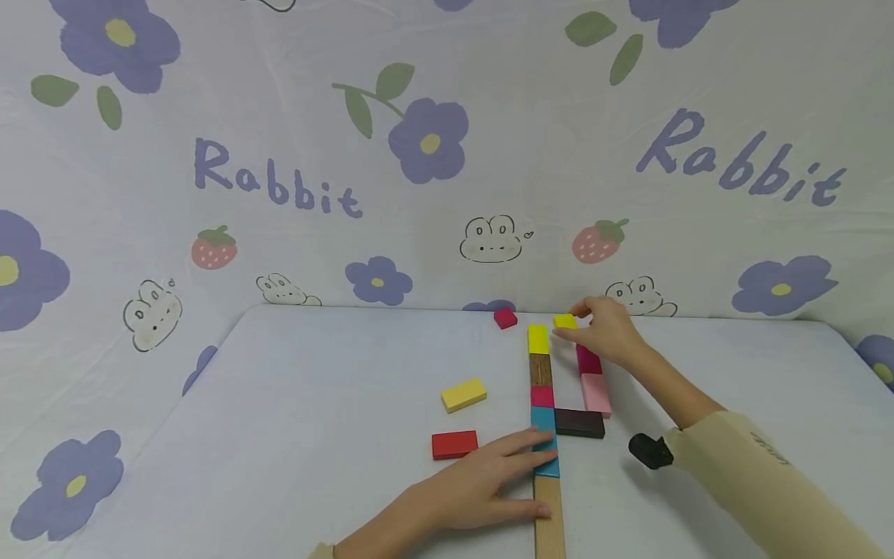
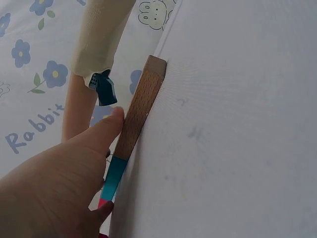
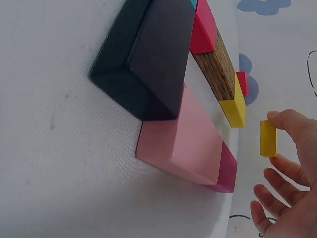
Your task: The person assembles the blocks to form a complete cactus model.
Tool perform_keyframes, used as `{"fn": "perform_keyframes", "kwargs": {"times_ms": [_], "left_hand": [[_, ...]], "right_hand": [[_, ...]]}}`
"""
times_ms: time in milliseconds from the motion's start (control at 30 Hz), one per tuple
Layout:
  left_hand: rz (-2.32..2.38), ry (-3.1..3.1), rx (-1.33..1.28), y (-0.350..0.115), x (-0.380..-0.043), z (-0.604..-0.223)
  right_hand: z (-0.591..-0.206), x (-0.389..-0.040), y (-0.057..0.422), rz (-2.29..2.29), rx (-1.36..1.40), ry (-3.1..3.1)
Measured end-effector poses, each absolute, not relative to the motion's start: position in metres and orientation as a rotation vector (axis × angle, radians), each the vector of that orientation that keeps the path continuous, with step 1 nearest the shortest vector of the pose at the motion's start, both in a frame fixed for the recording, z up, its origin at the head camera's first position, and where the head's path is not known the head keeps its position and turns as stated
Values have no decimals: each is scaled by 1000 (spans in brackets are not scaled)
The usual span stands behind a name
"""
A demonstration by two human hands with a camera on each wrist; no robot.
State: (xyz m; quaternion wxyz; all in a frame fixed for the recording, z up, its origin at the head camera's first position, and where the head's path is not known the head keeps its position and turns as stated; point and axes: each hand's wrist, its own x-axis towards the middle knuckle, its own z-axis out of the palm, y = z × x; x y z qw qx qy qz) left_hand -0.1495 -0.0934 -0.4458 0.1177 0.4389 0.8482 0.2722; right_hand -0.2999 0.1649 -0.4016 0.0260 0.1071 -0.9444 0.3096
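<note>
Between thumb and index finger, my right hand (image 1: pixel 608 332) pinches a small yellow block (image 3: pixel 268 139), held beyond the far end of a crimson block (image 1: pixel 589 360). A pink block (image 1: pixel 597 394) joins that crimson one to a dark block (image 1: pixel 580 423), which sticks out sideways from a long row. My left hand (image 1: pixel 478 483) rests on the row with fingers spread, fingertips at a blue block (image 1: pixel 543 421) and the thumb at a light wooden block (image 1: pixel 549 524). Farther along, the row continues with a pinkish-red block (image 1: pixel 542 397), a brown wood-grain block (image 1: pixel 541 370) and another yellow block (image 1: pixel 538 339).
Left of the row lie a loose yellow block (image 1: pixel 464 395) and a red block (image 1: pixel 454 445). A small crimson block (image 1: pixel 505 318) sits near the back edge of the white table (image 1: pixel 335 404). Behind it hangs a flowered cloth (image 1: pixel 419 217). A black device (image 1: pixel 651 451) is at the right cuff.
</note>
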Motion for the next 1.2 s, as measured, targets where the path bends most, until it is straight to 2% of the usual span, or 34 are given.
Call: {"fn": "perform_keyframes", "kwargs": {"times_ms": [1200], "left_hand": [[773,2489,1270,-93,-149,-448]], "right_hand": [[-420,-336,133,952,124,-2949]]}}
